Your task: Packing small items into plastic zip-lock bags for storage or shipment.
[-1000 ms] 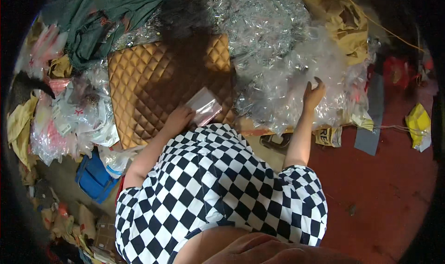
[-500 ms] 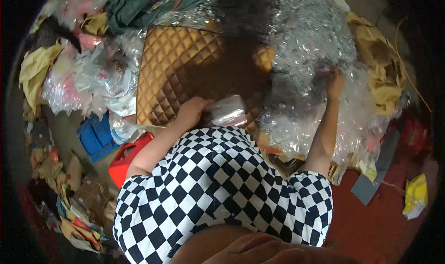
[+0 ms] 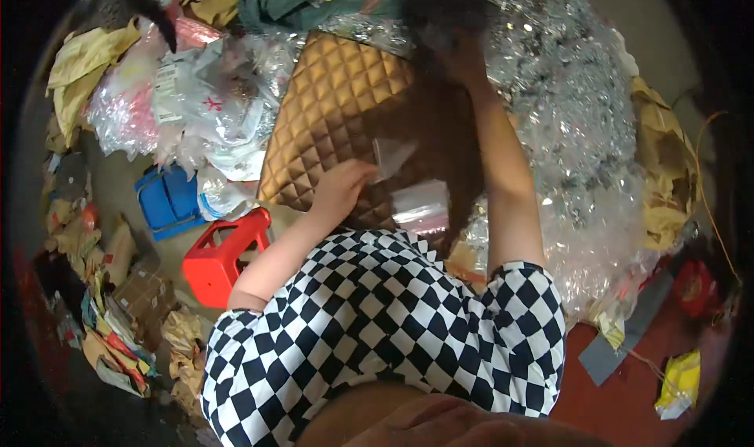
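Note:
A brown quilted mat [image 3: 345,70] with a diamond pattern lies before me, its right part in deep shadow. My left hand [image 3: 343,188] is over its near part, thumb and fingers pinched on the edge of a small clear plastic bag [image 3: 394,158]. Just nearer to me, a stack of flat clear plastic bags [image 3: 422,205] rests on the mat. My right hand [image 3: 465,58] reaches past the mat's far right corner, beside the heap of shiny clear packets [image 3: 550,93]. Its fingers are lost in dark shadow and blur.
Loose plastic bags [image 3: 212,93] pile up at the left, with a dark green cloth [image 3: 322,3] at the far side. A blue stool [image 3: 167,203] and a red stool [image 3: 216,262] stand at my left. Crumpled brown paper [image 3: 664,164] edges the heap at the right.
My right hand has swung from the packet heap at the right to the mat's far corner. A single clear bag now shows at my left fingertips, apart from the stack. The whole view has shifted.

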